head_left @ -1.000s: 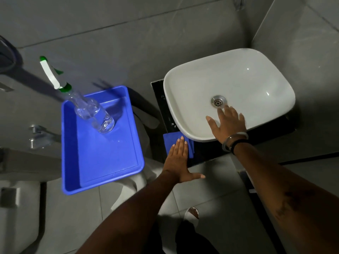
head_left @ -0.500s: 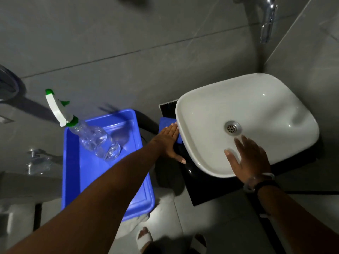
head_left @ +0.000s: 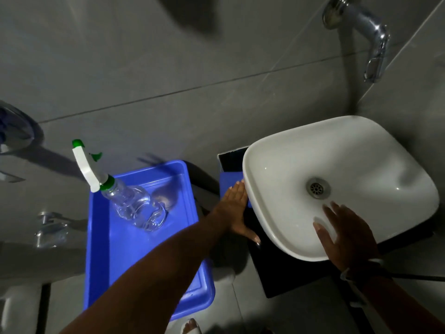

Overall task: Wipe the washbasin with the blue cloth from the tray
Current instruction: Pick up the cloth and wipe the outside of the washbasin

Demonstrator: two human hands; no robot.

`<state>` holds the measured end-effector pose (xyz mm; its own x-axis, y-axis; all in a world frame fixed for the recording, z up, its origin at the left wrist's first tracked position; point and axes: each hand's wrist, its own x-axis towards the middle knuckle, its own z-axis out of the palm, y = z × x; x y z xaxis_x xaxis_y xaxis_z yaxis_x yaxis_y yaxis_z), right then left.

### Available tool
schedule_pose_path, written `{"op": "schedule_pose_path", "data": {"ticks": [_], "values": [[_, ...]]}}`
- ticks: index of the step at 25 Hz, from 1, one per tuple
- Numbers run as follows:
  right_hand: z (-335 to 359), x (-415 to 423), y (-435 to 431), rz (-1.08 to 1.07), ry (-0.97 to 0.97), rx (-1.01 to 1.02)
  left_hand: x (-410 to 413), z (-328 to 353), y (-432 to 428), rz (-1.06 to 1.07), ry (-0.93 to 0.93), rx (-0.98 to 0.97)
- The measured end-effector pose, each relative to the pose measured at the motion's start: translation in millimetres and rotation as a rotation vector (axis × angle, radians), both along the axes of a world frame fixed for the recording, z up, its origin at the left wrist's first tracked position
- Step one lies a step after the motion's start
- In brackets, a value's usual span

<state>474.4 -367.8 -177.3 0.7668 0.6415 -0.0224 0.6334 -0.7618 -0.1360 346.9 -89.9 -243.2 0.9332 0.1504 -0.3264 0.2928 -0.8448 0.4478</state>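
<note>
While a person leans over a dim, grey-tiled bathroom, the left hand point(head_left: 237, 208) lies flat with its fingers point(head_left: 234, 190) stretched straight and together, pressing down on the blue cloth point(head_left: 228, 180) rather than gripping it. That cloth sits on the black counter point(head_left: 284, 278), just left of the white washbasin point(head_left: 361, 150) and partly tucked beneath its overhanging rim; only the far end of the cloth and a sliver at the basin's edge show past the hand. On the near right, the right hand point(head_left: 346, 235) rests palm down inside the washbasin, fingers spread and grasping nothing, their tips just short of the metal drain point(head_left: 317, 188). A band circles that wrist. To the left of the counter stands the blue tray point(head_left: 115, 249), crossed at its near end by the left forearm. A clear spray bottle point(head_left: 134, 206) with a white and green trigger head stands at the tray's far end. High on the far right wall, a chrome tap point(head_left: 370, 37) juts out above the washbasin. At the near edge, between tray and counter, toes in a light sandal point(head_left: 191, 327) show on the floor.
</note>
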Motion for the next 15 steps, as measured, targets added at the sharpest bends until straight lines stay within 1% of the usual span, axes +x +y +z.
{"op": "schedule_pose_path", "data": {"ticks": [2, 4, 7, 9, 11, 12, 13, 14, 15], "values": [[0, -1, 0, -0.016, 0.016, -0.034, -34, -5, -50, 0.034, -0.037, -0.043], [-1, 1, -2, -0.021, 0.006, -0.045, -62, -13, -102, 0.046, -0.024, -0.059], [-2, 2, -1, -0.017, -0.008, -0.033, -87, -16, -172, 0.06, 0.064, -0.116], [4, 0, 3, -0.016, -0.017, -0.021, -92, -11, -203, 0.043, 0.117, -0.098], [13, -7, 2, -0.049, -0.031, 0.083, -93, -1, -215, 0.045, 0.141, -0.1], [15, -14, -2, -0.069, -0.028, 0.19, -96, 5, -215, 0.07, 0.13, -0.128], [15, -26, -10, -0.09, -0.031, 0.33, -100, 12, -211, 0.114, 0.075, -0.158], [12, -43, -22, -0.107, -0.04, 0.454, -104, 19, -206, 0.172, -0.029, -0.176], [3, -72, -38, -0.107, -0.044, 0.521, -112, 25, -201, 0.233, -0.172, -0.158]]}}
